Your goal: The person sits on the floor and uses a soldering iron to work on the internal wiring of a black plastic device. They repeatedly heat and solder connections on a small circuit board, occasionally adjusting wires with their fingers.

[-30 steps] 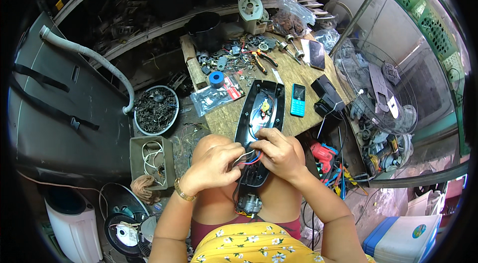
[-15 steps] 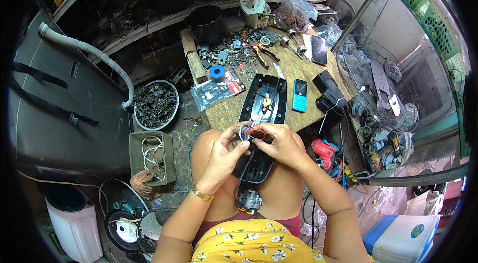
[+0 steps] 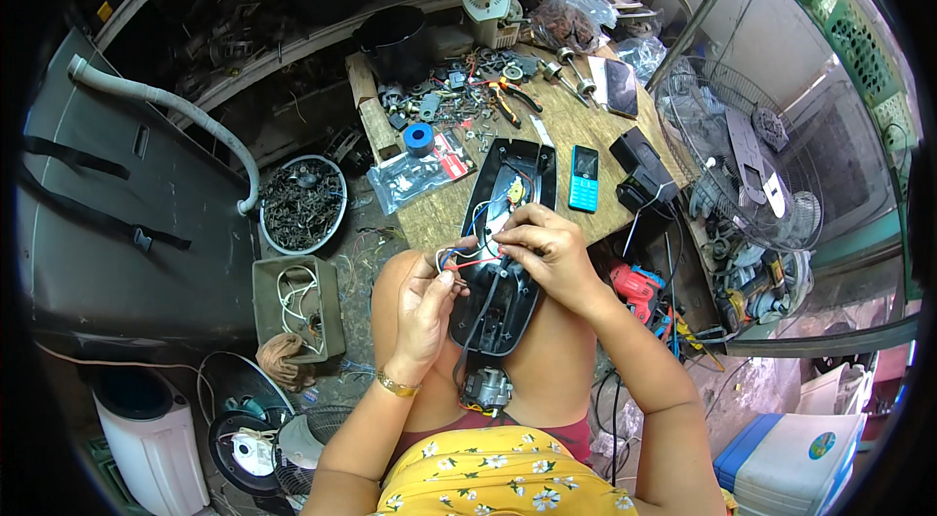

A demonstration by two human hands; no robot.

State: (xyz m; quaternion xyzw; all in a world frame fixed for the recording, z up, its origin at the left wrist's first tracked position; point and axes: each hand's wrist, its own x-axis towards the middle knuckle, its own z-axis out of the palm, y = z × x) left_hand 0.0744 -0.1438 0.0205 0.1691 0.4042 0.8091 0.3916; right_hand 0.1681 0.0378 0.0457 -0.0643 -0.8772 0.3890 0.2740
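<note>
A long black plastic housing (image 3: pixel 530 163) leans from my lap onto the table edge, its hollow side facing up. Over its middle, my left hand (image 3: pixel 427 306) pinches a bundle of thin wires, red, blue and white. A red wire (image 3: pixel 476 263) stretches between the hands, and the fingertips of my right hand (image 3: pixel 545 245) are closed on its other end. A small yellowish part with wires (image 3: pixel 516 192) lies in the housing's far end. Between my thighs rests a small metal motor (image 3: pixel 486 387), with a black cable running up to the housing.
On the wooden table (image 3: pixel 439 216) are blue tape (image 3: pixel 419 139), pliers (image 3: pixel 505 106), loose metal parts, a turquoise keypad phone (image 3: pixel 584 179), a smartphone (image 3: pixel 617 88) and a black boxy part (image 3: pixel 640 165). A red power tool (image 3: pixel 636 293) sits at right, a bowl of screws (image 3: pixel 305 206) at left.
My hands have moved apart, drawing the red wire from a loop into a nearly straight line. The left hand has shifted left and down, the right slightly up.
</note>
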